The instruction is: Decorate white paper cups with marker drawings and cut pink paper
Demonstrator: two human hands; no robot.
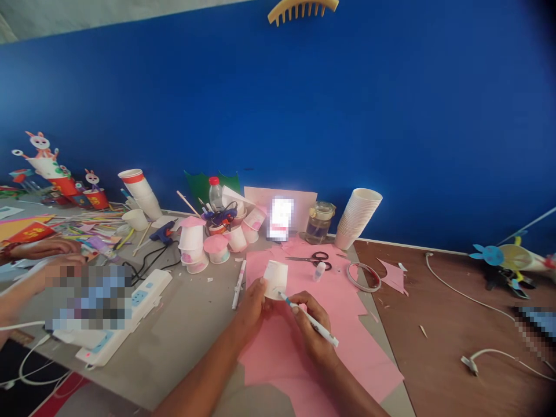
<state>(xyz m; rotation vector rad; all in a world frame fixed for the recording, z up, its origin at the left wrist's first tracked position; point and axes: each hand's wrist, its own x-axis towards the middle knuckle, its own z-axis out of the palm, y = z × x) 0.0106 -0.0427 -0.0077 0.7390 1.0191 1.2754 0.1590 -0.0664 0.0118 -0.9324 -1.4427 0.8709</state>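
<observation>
Above pink paper [347, 353], right hand [310, 341] slants marker [324, 333] up-left at cup [275, 279].

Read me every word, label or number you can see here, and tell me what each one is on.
No text here is legible.
Red packet: gold marks, too small to read.
Plastic bottle: label too blurred to read.
White marker: any print too small to read.
Power strip: small marks, too blurred to read.
</observation>
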